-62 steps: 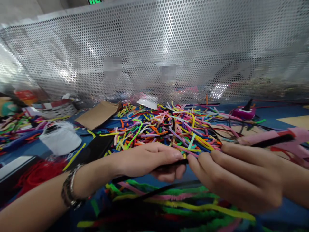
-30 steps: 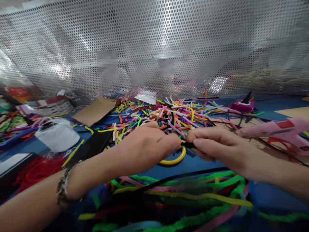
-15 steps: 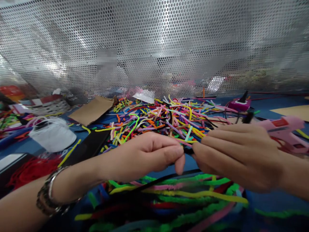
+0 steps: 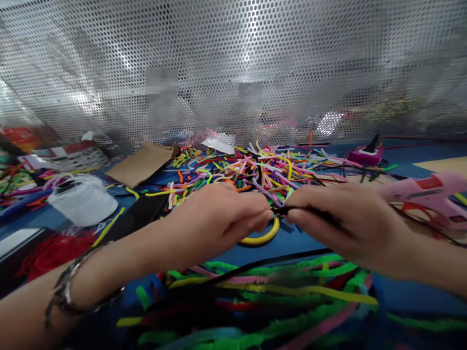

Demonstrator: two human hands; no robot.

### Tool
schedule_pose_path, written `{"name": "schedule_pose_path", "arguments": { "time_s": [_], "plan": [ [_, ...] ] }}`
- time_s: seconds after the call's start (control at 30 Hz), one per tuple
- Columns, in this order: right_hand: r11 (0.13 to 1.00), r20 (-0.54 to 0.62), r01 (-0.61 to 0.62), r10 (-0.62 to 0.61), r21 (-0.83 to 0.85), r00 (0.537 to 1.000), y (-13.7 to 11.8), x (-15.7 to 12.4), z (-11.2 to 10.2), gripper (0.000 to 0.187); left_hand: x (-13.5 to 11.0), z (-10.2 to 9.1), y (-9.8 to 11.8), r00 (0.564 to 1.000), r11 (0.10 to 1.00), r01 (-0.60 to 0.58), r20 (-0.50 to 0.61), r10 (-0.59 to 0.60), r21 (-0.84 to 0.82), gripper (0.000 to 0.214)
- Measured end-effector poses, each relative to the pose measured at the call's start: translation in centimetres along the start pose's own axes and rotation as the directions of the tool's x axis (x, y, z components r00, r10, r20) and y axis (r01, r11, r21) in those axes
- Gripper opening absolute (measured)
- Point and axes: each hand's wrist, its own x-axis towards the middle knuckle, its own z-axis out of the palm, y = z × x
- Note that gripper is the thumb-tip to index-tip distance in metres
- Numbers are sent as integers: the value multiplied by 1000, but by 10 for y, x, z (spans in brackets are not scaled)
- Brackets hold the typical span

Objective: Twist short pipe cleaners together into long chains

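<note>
Between my two hands runs a short dark stretch of a black pipe cleaner [image 4: 280, 211], mostly hidden by the fingers. My left hand [image 4: 222, 218] is closed, fingertips pinched at the dark piece's left end. From the other side my right hand [image 4: 339, 218] pinches it between thumb and fingers. A yellow curved piece [image 4: 263, 240] bends out below my left fingertips; whether it is held or lies on the table I cannot tell. Close below lie long pipe cleaners in green, yellow, pink and black, among them a yellow one [image 4: 321, 291].
A heap of short coloured pipe cleaners [image 4: 270, 170] spreads behind the hands. To the right are a pink glue gun [image 4: 438, 194] and a purple bottle [image 4: 365, 155]. At left lie a white face mask [image 4: 83, 200], cardboard [image 4: 142, 164] and red strands [image 4: 54, 255]. A perforated metal panel [image 4: 219, 58] stands behind.
My right hand has turned so that its thumb shows, pinching the dark piece. My left hand has risen slightly and its fingers have curled in. The yellow curve has come into view beneath them.
</note>
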Motion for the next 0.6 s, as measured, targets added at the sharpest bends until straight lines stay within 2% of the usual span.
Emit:
{"name": "schedule_pose_path", "arguments": {
  "time_s": [0.03, 0.07, 0.13, 0.17, 0.23, 0.3, 0.33, 0.4, 0.5, 0.53, 0.6],
  "plan": [
    [955, -40, 143, -158, -259, 987, 0, 0, -5, 23, 1, 1, 0, 992, 975, 100, 92, -84, -196, 31],
    [848, -28, 271, -318, -455, 948, 0, 1, -9, 22, 3, 3, 0, 973, 905, 197, 186, -135, -377, 31],
    [613, 68, 426, -519, -665, 852, -2, 1, -16, 27, 4, 6, 0, 932, 682, 342, 323, -162, -646, 33],
    [528, 113, 462, -564, -713, 818, -4, 1, -19, 28, 5, 7, 0, 918, 558, 387, 363, -159, -734, 35],
    [427, 163, 490, -605, -760, 780, -7, 1, -22, 29, 6, 10, -2, 899, 324, 437, 418, -129, -839, 38],
    [377, 195, 499, -611, -780, 767, -9, 1, -23, 31, 6, 11, -4, 885, 176, 466, 458, -85, -867, 38],
    [361, 209, 504, -611, -785, 763, -9, 1, -24, 31, 6, 11, -5, 876, 151, 483, 478, -69, -863, 36],
    [335, 215, 519, -640, -786, 738, -7, 1, -24, 29, 5, 9, -8, 860, 174, 508, 508, -46, -844, 30],
    [271, 237, 569, -712, -776, 661, -1, -1, -23, 21, 6, 8, -14, 847, 233, 520, 532, -17, -821, 22],
    [250, 250, 585, -727, -771, 640, 1, -2, -22, 18, 6, 9, -15, 843, 228, 524, 538, 0, -821, 20],
    [230, 287, 613, -725, -755, 626, 3, -3, -20, 17, 6, 11, -17, 824, 183, 550, 566, 42, -815, 18]
  ]
}}
